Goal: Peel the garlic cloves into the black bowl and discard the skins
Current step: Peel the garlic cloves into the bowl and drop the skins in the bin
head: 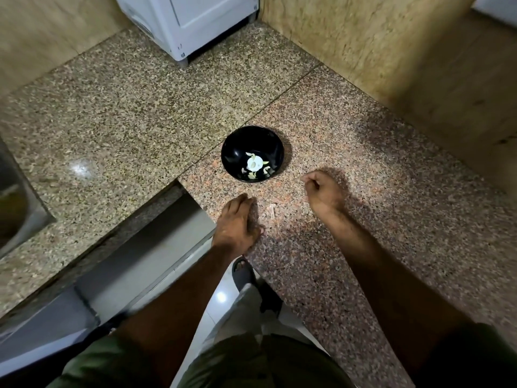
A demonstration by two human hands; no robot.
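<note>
Resting palm-down with fingers flat on the speckled pink granite table [349,247], left hand [237,222] probably sweeping pale skin scraps [272,211] together, right hand [324,194] hovering loosely curled, seemingly empty, near the round black bowl [237,147] holding white garlic [254,163].

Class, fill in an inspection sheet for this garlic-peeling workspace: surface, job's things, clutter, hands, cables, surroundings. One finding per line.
Surface: speckled granite counter, with a seam running diagonally behind the bowl.
Job's things: black bowl upright on the counter, holding garlic and loose pale pieces.
Clutter: a pale skin scrap on the counter between the hands.
Hands: left hand rests palm-down near the counter edge; right hand is curled, contents cannot be told.
Cables: nothing seen.
Surroundings: white appliance behind, metal sink at far left, beige walls.
</note>
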